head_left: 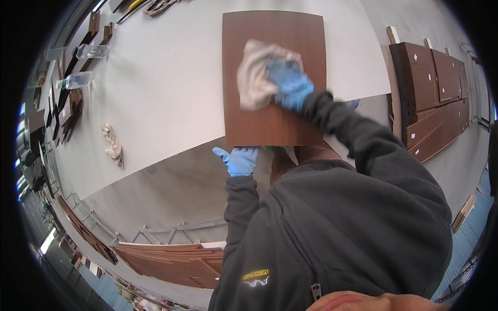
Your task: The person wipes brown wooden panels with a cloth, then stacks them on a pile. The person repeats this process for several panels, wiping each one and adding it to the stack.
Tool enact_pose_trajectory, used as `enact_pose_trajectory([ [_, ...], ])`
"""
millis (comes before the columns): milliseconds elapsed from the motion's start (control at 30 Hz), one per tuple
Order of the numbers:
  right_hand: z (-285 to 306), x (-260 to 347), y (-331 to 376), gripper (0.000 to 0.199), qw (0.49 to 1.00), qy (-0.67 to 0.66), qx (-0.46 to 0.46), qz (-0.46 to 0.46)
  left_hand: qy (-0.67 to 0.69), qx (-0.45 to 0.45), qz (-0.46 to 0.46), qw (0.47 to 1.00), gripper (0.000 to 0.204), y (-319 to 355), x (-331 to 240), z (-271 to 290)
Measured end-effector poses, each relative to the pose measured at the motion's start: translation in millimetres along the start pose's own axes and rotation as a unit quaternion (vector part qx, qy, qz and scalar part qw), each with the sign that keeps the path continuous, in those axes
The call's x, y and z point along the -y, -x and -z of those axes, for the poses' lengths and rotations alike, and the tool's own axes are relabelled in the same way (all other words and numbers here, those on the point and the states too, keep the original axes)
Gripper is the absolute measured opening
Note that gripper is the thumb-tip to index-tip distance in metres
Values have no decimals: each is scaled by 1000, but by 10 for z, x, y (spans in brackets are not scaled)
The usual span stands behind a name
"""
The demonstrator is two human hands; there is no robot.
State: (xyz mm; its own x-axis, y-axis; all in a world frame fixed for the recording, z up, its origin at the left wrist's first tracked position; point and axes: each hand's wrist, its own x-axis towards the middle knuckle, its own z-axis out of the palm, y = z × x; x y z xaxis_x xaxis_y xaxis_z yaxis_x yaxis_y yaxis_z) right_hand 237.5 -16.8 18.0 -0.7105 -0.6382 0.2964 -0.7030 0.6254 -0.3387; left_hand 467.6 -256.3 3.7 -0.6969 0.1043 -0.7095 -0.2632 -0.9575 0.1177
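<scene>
One crumpled, pale cloth (252, 78) lies against the brown face of a rectangular panel (265, 127), under my blue-gloved right hand (290, 87). The hand and the cloth are both blurred; my fingers there lie over the cloth, but I cannot tell whether they close on it or only press it down. My right sleeve, dark grey, crosses the panel's near right corner.

My left hand (241, 161), also in a blue glove, is at the panel's near edge, left of its middle. It is open, palm up, with the thumb spread out to the left and the fingers reaching beneath the edge, so their tips are hidden.

The panel is in front of me, over the white worktop (171, 78), its near end jutting past the worktop's slanting edge toward my body. I cannot tell whether it lies quite flat.

Away to the left, a second crumpled cloth (113, 146) lies on the worktop, with two clear bottles (85, 66) farther off near some brown strips (74, 106). To my right stand more brown panels (436, 122) with small white labels.
</scene>
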Motion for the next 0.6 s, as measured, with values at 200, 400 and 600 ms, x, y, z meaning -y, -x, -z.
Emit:
enact_pose_trajectory([
  [200,-32,-1062,-1766,56,983,145,-22,-114,-20,49,-7,999,139,21,39,-71],
  [400,-468,731,-1088,59,993,-63,10,101,117,179,32,976,136,-77,64,-21],
  [600,-337,1074,593,59,976,-87,61,192,32,26,-63,997,128,-140,136,136],
])
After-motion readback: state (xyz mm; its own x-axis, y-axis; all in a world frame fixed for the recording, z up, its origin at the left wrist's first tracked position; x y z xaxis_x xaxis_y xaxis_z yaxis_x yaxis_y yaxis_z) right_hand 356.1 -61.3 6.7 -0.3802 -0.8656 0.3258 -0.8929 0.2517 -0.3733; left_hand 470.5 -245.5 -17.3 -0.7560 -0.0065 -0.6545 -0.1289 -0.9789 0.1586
